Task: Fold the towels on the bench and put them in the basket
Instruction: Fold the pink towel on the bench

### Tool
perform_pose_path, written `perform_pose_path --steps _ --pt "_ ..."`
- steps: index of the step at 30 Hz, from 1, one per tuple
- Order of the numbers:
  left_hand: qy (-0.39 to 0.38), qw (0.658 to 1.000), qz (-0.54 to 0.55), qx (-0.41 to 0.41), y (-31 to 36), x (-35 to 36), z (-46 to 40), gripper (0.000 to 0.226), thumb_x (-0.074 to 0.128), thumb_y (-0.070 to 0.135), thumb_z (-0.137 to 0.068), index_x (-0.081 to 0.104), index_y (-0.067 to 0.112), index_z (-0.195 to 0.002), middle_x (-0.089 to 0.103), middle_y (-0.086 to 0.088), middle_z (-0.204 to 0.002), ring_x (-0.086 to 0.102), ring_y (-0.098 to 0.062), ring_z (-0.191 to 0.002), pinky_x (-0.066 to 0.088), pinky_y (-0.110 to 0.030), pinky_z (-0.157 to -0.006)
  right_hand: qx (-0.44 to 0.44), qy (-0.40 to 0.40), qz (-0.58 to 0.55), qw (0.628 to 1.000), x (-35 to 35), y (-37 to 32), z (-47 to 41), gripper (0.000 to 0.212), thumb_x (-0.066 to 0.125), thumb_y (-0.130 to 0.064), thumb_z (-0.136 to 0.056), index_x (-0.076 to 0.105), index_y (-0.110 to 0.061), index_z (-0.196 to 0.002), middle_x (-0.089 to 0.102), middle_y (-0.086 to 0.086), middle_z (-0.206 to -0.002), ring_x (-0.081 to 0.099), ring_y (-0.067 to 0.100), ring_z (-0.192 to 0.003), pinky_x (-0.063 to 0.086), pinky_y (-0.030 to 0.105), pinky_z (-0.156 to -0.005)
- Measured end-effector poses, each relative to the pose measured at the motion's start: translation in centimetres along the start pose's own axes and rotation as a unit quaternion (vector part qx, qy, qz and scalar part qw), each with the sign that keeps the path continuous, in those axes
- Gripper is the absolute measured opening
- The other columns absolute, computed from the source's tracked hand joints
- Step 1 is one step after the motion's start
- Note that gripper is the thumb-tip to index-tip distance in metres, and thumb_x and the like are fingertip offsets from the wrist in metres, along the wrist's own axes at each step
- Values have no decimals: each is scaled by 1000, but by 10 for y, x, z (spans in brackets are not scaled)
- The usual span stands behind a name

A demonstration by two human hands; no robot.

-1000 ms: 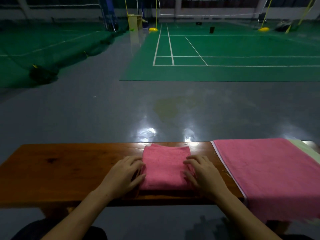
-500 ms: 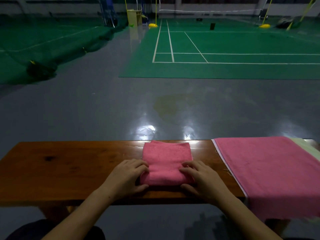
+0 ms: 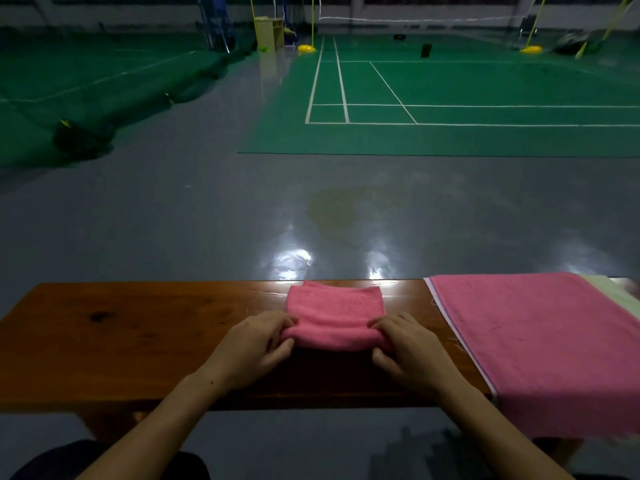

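On the bench [image 3: 138,334], going left to right: the left stretch of the wood is just bare brown plank with a dark knot in it. Then comes the left forearm, angling up from the bottom edge toward the middle. The left hand [image 3: 254,348] sits knuckles up, fingers curled over the near left corner of the folded towel [image 3: 334,315], thumb tucked in underneath, so it's pinching that corner between fingers and thumb.

The folded towel is a small pink square lying in the middle of the bench, far edge almost at the back lip of the plank. The near edge looks rolled up off the wood between the two hands, with a dark shadow under it.

The right hand [image 3: 405,348] mirrors the left: knuckles up, fingers bent over the near right corner, thumb below, gripping the fabric. The right forearm runs off toward the bottom right. Both wrists hover just over the front half of the bench.

Just beside that hand, not touching the folded one, a flat towel [image 3: 540,344] is spread out, also pink, with a pale hem along its left side. It covers the right end of the bench and drapes over the front edge. A pale green cloth [image 3: 620,296] peeks out from under its far right side.

Behind it all is shiny grey floor [image 3: 173,220] and a green court [image 3: 450,98] with white lines. No basket in view.
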State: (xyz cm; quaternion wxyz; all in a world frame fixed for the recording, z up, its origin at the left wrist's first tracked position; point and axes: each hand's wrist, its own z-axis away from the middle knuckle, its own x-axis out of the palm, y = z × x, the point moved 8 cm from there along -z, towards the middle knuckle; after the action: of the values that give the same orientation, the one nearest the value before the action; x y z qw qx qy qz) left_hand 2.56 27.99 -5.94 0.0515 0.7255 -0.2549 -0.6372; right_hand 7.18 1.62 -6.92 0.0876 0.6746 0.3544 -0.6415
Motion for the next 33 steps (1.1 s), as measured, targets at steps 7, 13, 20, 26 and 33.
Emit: perform_pose_path --steps 7,13,20,26,33 --pt "10 998 38 -38 8 -10 6 5 46 49 -103 41 47 -105 56 29 -88 55 1 -72 34 -14 -61 51 11 -79 995 -2 2 4 34 46 -61 -93 56 -33 -110 65 -10 -102 60 8 -86 54 37 -77" --pt "25 993 50 -100 -5 -8 6 23 45 55 -104 54 35 -96 67 12 -75 64 -7 -66 41 -19 -51 129 30 -156 979 4 16 4 46 46 -70 -93 65 -32 -110 71 -14 -90 66 4 -79 58 41 -71" --pt "30 984 46 -171 -26 7 0 41 44 66 -89 60 28 -88 65 11 -74 61 -7 -69 54 -41 -61 194 6 -175 965 19 19 -3 57 46 -70 -91 71 -31 -125 72 -14 -104 67 3 -91 62 40 -82" --pt "37 974 -108 -198 -20 -3 2 28 49 61 -99 58 35 -99 67 13 -85 65 -9 -79 55 -32 -65 260 30 2 965 3 17 4 44 45 -71 -96 57 -30 -109 67 -8 -97 67 14 -88 57 38 -76" --pt "43 986 -153 42 34 31 5 57 40 52 -106 51 21 -152 53 -1 -156 46 -21 -146 33 -37 -123 -15 70 84 994 25 -80 -2 51 28 -51 -109 42 -32 -155 37 5 -165 33 32 -151 29 57 -121"
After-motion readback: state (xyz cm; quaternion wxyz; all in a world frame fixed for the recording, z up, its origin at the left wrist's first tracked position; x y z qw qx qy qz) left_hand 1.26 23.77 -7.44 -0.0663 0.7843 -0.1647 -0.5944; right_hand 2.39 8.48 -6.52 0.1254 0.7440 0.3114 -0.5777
